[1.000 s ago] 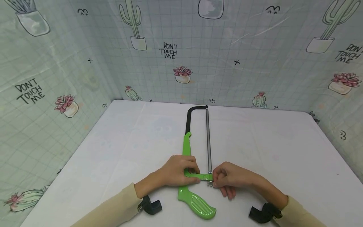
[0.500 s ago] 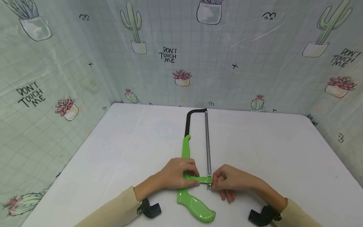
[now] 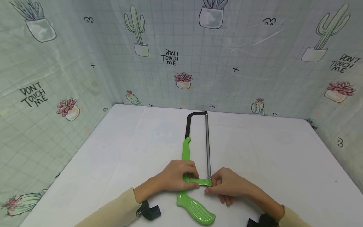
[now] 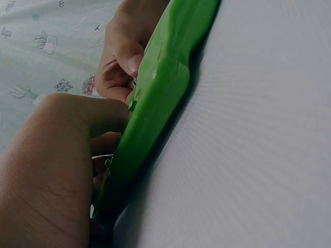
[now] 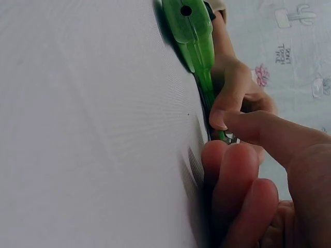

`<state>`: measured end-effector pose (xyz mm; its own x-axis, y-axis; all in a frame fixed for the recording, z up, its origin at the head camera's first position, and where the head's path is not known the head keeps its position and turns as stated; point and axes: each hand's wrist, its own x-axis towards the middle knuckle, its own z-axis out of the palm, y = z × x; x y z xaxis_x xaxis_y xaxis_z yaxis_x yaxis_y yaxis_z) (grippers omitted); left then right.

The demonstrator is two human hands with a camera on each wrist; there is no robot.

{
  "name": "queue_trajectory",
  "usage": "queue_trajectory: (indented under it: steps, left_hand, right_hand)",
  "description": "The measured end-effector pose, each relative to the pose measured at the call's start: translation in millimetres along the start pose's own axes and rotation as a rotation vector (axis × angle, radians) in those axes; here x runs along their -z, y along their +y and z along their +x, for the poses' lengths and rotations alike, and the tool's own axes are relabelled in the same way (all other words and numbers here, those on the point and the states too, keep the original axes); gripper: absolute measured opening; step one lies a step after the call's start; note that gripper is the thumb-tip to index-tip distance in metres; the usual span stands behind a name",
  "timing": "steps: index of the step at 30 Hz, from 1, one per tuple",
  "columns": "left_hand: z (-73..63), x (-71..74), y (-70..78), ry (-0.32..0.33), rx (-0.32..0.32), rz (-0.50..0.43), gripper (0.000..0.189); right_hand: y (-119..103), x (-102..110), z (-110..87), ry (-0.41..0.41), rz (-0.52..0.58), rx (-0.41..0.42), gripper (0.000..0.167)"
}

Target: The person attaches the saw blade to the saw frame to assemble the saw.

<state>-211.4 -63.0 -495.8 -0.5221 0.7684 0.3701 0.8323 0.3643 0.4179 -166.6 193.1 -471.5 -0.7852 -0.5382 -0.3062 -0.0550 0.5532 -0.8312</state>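
A hacksaw [image 3: 196, 209] with a green handle and black front frame lies flat on the white table, its grey blade [image 3: 208, 145] on the right side. My left hand [image 3: 178, 175] grips the green frame at the crossbar above the handle. At the crossbar's right end, the thumb and fingers of my right hand [image 3: 231, 184] pinch the small metal wing nut [image 5: 230, 137], mostly hidden behind them. Seen from the left wrist, the green frame [image 4: 155, 98] runs beside the left hand [image 4: 57, 155], with the right hand [image 4: 121, 62] beyond it.
The white table [image 3: 272, 151] extends on both sides of the saw. A pale curtain [image 3: 210, 63] printed with cacti hangs behind it and at the sides. Black wrist mounts [image 3: 150, 212] hang below both forearms.
My right thumb has moved left across the crossbar's end and now covers the wing nut, which showed before. My left hand keeps its grip. The head view has shifted slightly.
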Motion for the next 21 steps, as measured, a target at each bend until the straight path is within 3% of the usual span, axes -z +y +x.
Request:
queue_trajectory:
  steps: [9,21]
  left_hand:
    - [-0.2,-0.3,-0.6,0.003,0.0,0.001,0.015]
    - [-0.9,-0.5,-0.6,-0.001,0.009,-0.006,0.014]
  right_hand:
    - [-0.7,-0.9,0.4,0.012,-0.007,0.011,0.04]
    - [-0.6,-2.2,1.1,-0.018,0.043,0.018,0.028]
